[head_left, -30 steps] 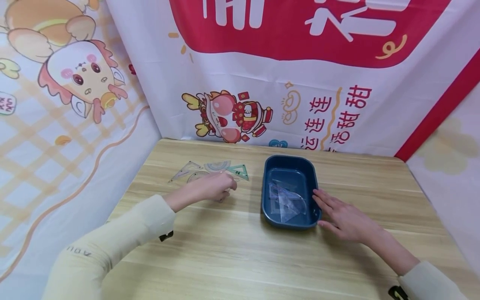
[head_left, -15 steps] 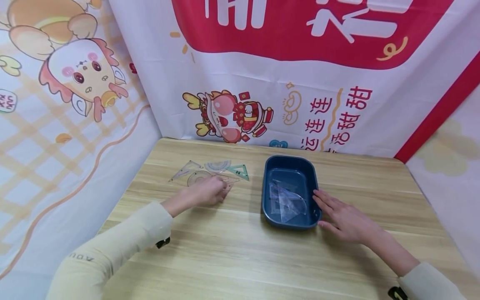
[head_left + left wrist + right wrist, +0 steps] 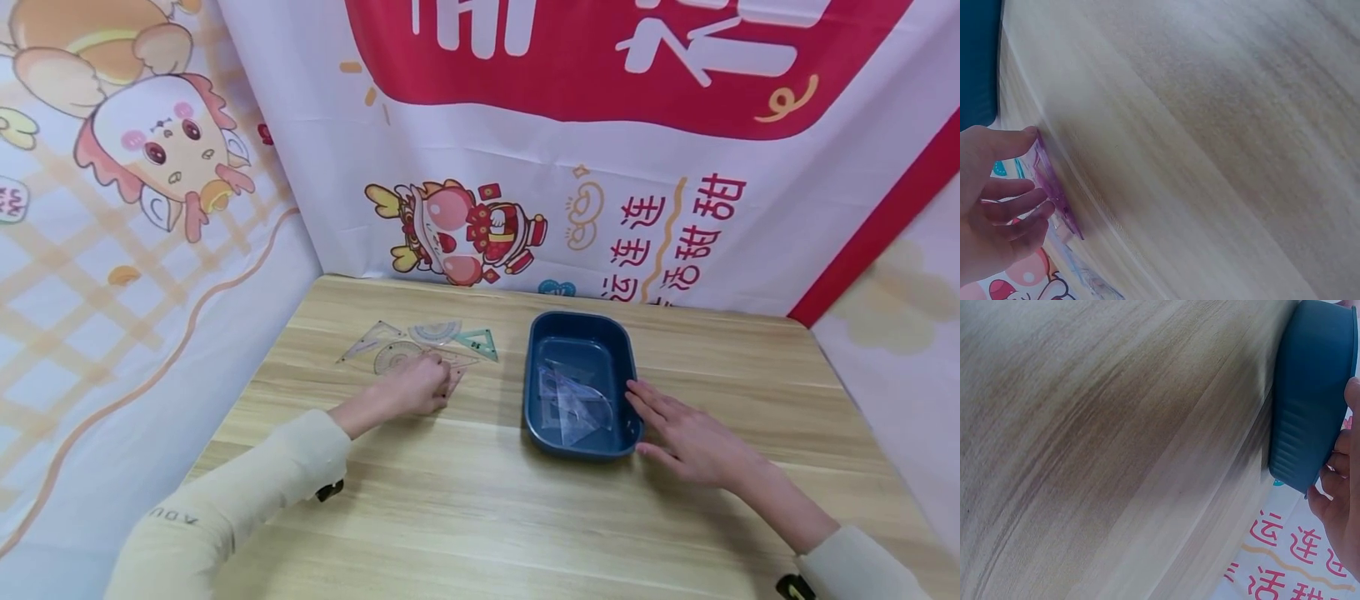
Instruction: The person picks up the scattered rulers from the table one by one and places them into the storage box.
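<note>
Arching low with the left hand [image 3: 411, 385] over a pink set square [image 3: 1055, 184], touching thumb tip to edge, with fingers bent and parted close by; clamped or merely touching, cannot tell from either view. Probably working at the edge because of the thinness, with so little height to get hold of. Lying right under the grip, then, seemingly low to the wooden table [image 3: 480, 500]. Look just past the knuckles: a rounded protractor [image 3: 395, 357], partly covered by the hand. Farther beyond the grip, a blue-tinged protractor [image 3: 437, 332]; left of that, a lilac set square [image 3: 371, 340]; right of it, a teal set square [image 3: 480, 342]. Spread out side by side, perhaps to keep each one easy to single out. Now swing to the right of the grip, to a dark blue tray [image 3: 581, 325] standing between the two hands, likely placed there to be near both. Resting against its side with the right hand [image 3: 693, 433], fingers nearly straight along the wall, thumb well apart, not closed round anything. Steadying, by the look of it, against sliding on the smooth wood. Inside the tray, toward the near end, clear plastic pieces [image 3: 573, 404], lying flat and overlapping, too see-through to count.
</note>
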A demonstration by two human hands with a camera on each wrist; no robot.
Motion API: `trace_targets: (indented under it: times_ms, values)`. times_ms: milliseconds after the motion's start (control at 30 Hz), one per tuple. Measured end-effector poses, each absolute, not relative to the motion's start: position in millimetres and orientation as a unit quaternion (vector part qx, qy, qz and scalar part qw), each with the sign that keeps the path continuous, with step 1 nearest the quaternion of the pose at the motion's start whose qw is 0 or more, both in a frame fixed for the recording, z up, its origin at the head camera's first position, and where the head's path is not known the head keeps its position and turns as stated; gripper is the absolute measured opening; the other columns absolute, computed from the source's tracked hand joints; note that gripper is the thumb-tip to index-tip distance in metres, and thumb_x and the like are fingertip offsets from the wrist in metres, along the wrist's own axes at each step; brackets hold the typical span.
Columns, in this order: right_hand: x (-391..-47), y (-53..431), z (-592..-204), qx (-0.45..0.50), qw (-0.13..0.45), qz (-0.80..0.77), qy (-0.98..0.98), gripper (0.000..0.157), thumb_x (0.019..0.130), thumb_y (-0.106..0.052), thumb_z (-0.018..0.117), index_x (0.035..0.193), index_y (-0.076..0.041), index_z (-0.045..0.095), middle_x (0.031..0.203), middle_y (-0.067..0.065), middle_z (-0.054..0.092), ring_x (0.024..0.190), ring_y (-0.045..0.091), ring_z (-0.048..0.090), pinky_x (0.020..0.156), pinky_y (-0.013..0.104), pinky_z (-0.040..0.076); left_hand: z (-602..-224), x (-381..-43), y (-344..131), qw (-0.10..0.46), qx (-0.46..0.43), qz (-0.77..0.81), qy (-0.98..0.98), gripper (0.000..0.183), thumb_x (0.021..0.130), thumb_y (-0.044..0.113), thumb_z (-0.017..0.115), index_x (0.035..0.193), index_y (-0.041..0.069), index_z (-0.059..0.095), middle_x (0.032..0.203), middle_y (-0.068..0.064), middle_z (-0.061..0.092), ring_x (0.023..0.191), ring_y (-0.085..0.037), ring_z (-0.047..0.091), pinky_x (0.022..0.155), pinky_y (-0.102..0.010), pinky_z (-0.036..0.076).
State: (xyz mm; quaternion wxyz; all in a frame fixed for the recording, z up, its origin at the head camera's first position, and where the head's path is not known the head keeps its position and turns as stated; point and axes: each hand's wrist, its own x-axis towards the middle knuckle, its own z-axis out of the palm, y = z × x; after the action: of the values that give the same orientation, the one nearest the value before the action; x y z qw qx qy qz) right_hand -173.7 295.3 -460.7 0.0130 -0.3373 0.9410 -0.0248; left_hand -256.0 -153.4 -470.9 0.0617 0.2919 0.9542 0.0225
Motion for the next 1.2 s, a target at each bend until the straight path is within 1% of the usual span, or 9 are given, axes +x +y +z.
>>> trace_targets:
  times_ms: [100,233,367,467,633,767,867,1133,1200]
  values:
    - [-174,295,-461,-0.342,0.009,-0.026,0.939,0.075,0.099,-0.053,0.051,0.155,-0.006,0.033,0.164,0.015,0.025,0.145,0.034,0.039,0.108,0.054,0.045,-471,-255,-153,0.058,0.294,0.024,0.954,0.022,0.082,0.024,0.079,0.092,0.011,0.064,0.098,-0.009,0.063,0.093,-0.023,0.058,0.090,-0.041,0.054]
    - [-174,296,-462,-0.340,0.009,-0.027,0.940,0.075,0.099,-0.054,0.051,0.154,-0.006,0.034,0.164,0.015,0.026,0.145,0.035,0.040,0.106,0.055,0.046,-472,-253,-153,0.063,0.295,0.021,0.953,0.029,0.083,0.024,0.077,0.104,0.008,0.067,0.108,-0.013,0.063,0.103,-0.027,0.059,0.101,-0.045,0.050]
    - [-173,298,-462,-0.337,0.015,-0.027,0.941,0.076,0.099,-0.056,0.049,0.155,-0.007,0.033,0.165,0.014,0.025,0.146,0.034,0.038,0.107,0.054,0.046,-473,-253,-151,0.072,0.292,0.038,0.953,0.027,0.081,0.021,0.079,0.101,0.008,0.066,0.105,-0.012,0.063,0.107,-0.028,0.058,0.108,-0.048,0.045]
    - [-173,298,-463,-0.337,0.015,-0.028,0.941,0.076,0.099,-0.057,0.048,0.155,-0.007,0.032,0.165,0.014,0.024,0.146,0.034,0.037,0.108,0.054,0.045,-472,-254,-150,0.078,0.291,0.053,0.952,0.027,0.077,0.019,0.082,0.095,0.009,0.065,0.095,-0.008,0.063,0.100,-0.026,0.058,0.105,-0.047,0.045]
    - [-174,299,-464,-0.341,0.008,-0.026,0.940,0.076,0.100,-0.057,0.047,0.155,-0.007,0.032,0.165,0.013,0.024,0.146,0.033,0.037,0.109,0.053,0.044,-467,-253,-149,0.083,0.279,0.083,0.953,0.040,0.069,0.017,0.087,0.102,0.002,0.069,0.096,-0.009,0.065,0.092,-0.024,0.057,0.090,-0.041,0.050]
    - [-175,298,-464,-0.342,0.008,-0.027,0.939,0.075,0.100,-0.057,0.047,0.155,-0.007,0.033,0.165,0.013,0.024,0.146,0.033,0.038,0.108,0.054,0.045,-465,-252,-149,0.070,0.284,0.128,0.948,0.029,0.072,-0.008,0.073,0.100,0.000,0.072,0.097,-0.013,0.069,0.091,-0.025,0.061,0.085,-0.036,0.055]
    - [-175,297,-464,-0.337,0.014,-0.028,0.941,0.076,0.099,-0.058,0.046,0.156,-0.009,0.032,0.166,0.012,0.023,0.146,0.034,0.038,0.106,0.056,0.046,-464,-253,-151,0.060,0.301,0.156,0.939,0.031,0.070,-0.019,0.061,0.093,-0.001,0.072,0.091,-0.012,0.071,0.088,-0.024,0.064,0.080,-0.035,0.058]
    - [-175,296,-464,-0.333,0.019,-0.029,0.942,0.076,0.099,-0.057,0.047,0.156,-0.008,0.031,0.166,0.013,0.022,0.146,0.035,0.037,0.107,0.056,0.045,-454,-257,-154,0.068,0.314,0.198,0.926,0.038,0.070,-0.023,0.052,0.093,-0.003,0.075,0.086,-0.011,0.075,0.080,-0.020,0.071,0.073,-0.028,0.060]
    - [-174,296,-464,-0.332,0.020,-0.027,0.943,0.076,0.099,-0.057,0.047,0.156,-0.008,0.031,0.166,0.013,0.022,0.146,0.035,0.037,0.107,0.056,0.045,-452,-258,-154,0.066,0.321,0.196,0.924,0.036,0.071,-0.022,0.054,0.092,-0.003,0.076,0.086,-0.012,0.076,0.080,-0.020,0.071,0.073,-0.027,0.060]
